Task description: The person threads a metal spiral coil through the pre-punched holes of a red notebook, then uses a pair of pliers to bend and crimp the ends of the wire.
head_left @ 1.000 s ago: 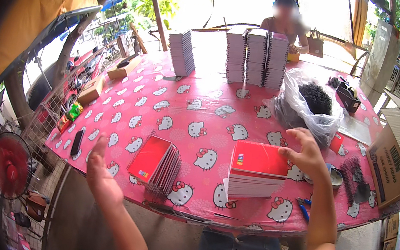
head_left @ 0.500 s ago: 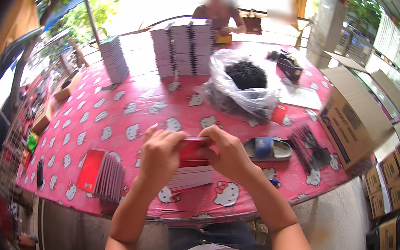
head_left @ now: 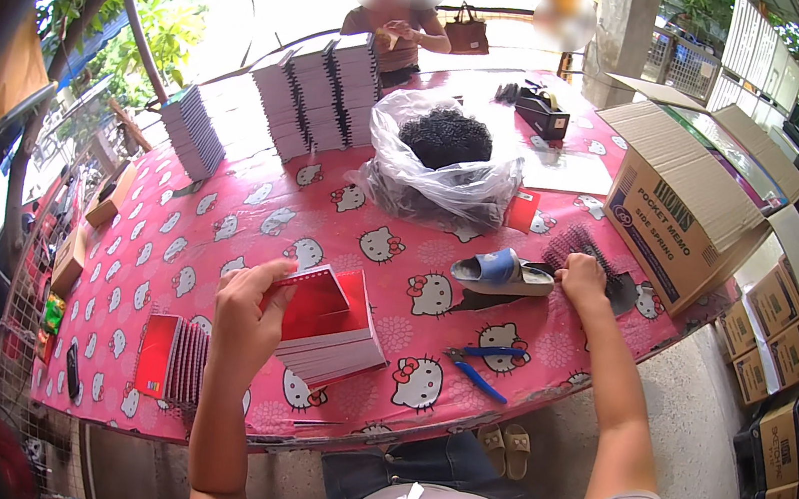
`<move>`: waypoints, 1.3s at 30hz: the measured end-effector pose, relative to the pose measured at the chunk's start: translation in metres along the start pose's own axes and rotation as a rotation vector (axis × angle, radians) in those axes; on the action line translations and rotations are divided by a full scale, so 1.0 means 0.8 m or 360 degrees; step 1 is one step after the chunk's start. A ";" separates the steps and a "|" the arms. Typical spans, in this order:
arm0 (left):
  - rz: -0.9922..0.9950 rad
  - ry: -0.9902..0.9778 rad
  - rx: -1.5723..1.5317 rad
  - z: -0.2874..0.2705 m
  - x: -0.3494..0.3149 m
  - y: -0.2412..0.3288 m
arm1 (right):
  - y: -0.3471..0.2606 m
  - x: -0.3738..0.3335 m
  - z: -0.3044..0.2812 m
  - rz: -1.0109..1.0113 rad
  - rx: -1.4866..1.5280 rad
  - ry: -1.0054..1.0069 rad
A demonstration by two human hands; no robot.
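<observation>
My left hand [head_left: 249, 305] grips a small red-covered notebook [head_left: 314, 297], tilted, with a row of holes along its top edge. Just under it is a stack of loose red-covered notebooks [head_left: 335, 354], its white page edges facing me. Out to the right, my right hand [head_left: 580, 275] has its curled fingers at a pile of black spiral binding coils [head_left: 577, 243]; how many it pinches is hidden. Beside that hand stands a blue and grey sandal [head_left: 503, 272]. Blue-handled cutting pliers [head_left: 481, 381] lie nearer to me. Spiral-bound red notebooks [head_left: 161, 359] stand at left.
A clear plastic bag [head_left: 386, 185] holds more black coils [head_left: 446, 140]. Behind it rise tall notebook stacks [head_left: 287, 109]. An open carton [head_left: 676, 220] occupies the right side of the pink patterned table [head_left: 302, 222]. Across the table sits another person [head_left: 398, 32].
My right hand has left the red notebook and reached right to the coil pile. My left hand alone keeps the notebook, shifted left. The pliers are now uncovered. The whole view has shifted slightly.
</observation>
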State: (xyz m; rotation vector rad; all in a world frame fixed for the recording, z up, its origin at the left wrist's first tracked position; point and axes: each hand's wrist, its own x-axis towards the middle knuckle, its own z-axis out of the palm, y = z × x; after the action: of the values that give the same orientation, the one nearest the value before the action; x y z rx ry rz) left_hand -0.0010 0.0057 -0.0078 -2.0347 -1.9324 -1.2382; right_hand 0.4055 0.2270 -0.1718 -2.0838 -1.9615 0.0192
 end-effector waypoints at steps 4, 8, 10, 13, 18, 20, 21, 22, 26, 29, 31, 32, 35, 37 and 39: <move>-0.0124 0.0178 0.0045 0.010 -0.003 0.016 | 0.004 0.000 0.004 -0.0260 -0.0307 -0.0057; -0.0087 0.0040 0.0002 0.007 -0.003 -0.014 | -0.002 -0.002 -0.002 -0.0371 -0.0255 0.0023; -0.0024 0.0247 0.0217 0.014 -0.009 -0.021 | -0.005 -0.010 -0.017 -0.0337 0.0044 0.0248; 0.0223 0.0649 0.0542 0.033 -0.003 -0.002 | 0.002 -0.009 -0.031 -0.0318 0.0185 0.0311; 0.0180 0.0508 0.0007 0.031 -0.010 -0.010 | -0.071 -0.023 -0.068 -0.0713 0.0395 0.0442; 0.0040 0.0445 -0.0066 0.027 -0.016 -0.008 | -0.137 -0.057 -0.093 -0.1101 0.0759 0.0258; 0.0018 0.0423 -0.0115 0.023 -0.019 -0.008 | -0.174 -0.080 -0.107 -0.1213 0.1001 0.0206; -0.0002 0.0400 -0.0165 0.020 -0.021 -0.008 | -0.208 -0.105 -0.123 -0.1317 0.1244 0.0149; -0.0005 0.0366 -0.0168 0.022 -0.015 -0.004 | -0.271 -0.147 -0.155 -0.1401 0.1622 -0.0117; 0.0096 0.0467 0.0029 0.030 -0.015 -0.005 | -0.286 -0.146 -0.159 -0.1430 0.1674 -0.0069; 0.0065 0.0483 -0.0034 0.031 -0.015 -0.007 | -0.293 -0.143 -0.161 -0.1469 0.1636 0.0057; 0.0050 0.0490 -0.0070 0.033 -0.015 -0.008 | -0.297 -0.138 -0.161 -0.1493 0.1579 0.0143; -0.0040 0.0488 -0.0239 0.038 -0.015 -0.012 | -0.307 -0.133 -0.164 -0.1541 0.1556 0.0010; 0.0019 0.0509 -0.0082 0.034 -0.014 -0.005 | -0.309 -0.126 -0.165 -0.1589 0.1547 -0.0221; 0.0063 0.0530 0.0024 0.034 -0.011 -0.001 | -0.305 -0.112 -0.162 -0.1656 0.1489 -0.0461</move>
State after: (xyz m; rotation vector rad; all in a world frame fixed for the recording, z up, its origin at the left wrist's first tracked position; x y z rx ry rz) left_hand 0.0130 0.0136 -0.0316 -1.7169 -1.7331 -1.4392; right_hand 0.1856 0.1242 -0.0119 -0.4197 -2.2846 0.8519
